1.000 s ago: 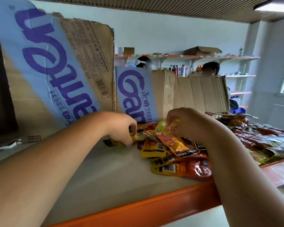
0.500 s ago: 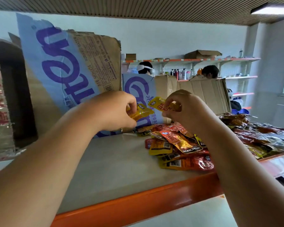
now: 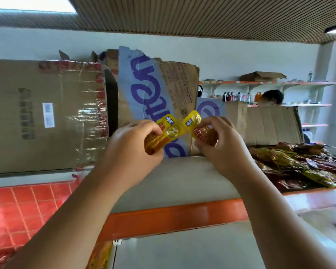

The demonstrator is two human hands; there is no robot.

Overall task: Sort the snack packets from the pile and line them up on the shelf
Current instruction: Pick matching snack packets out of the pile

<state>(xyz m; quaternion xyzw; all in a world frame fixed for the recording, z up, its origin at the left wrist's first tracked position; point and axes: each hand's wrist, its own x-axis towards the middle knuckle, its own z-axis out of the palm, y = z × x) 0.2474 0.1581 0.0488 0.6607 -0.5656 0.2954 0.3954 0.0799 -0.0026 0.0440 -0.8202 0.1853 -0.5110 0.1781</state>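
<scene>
Progress early: left hand (image 3: 132, 150) & right hand (image 3: 224, 152) each pinch a yellow foil packet (image 3: 170, 131). Red-gold snack pile (image 3: 299, 164), 3 o'clock, unsorted; orange-edged shelf (image 3: 173, 216) w/o row.

Shop stockroom: orange-edged shelf (image 3: 173, 216), taped cardboard boxes (image 3: 47, 117), heaped snack packets (image 3: 299, 162), bottles (image 3: 231, 96) on far wall shelves (image 3: 270, 83).

Both bare forearms reach from the near bottom corners toward the middle. The left hand (image 3: 132, 152) is held up with its back to the camera, fingers curled round the lower end of a yellow packet (image 3: 168, 131). The right hand (image 3: 226, 150), just to its right, pinches a second yellow packet (image 3: 195, 123) between thumb and curled fingers. The hands are near each other, not touching.
</scene>
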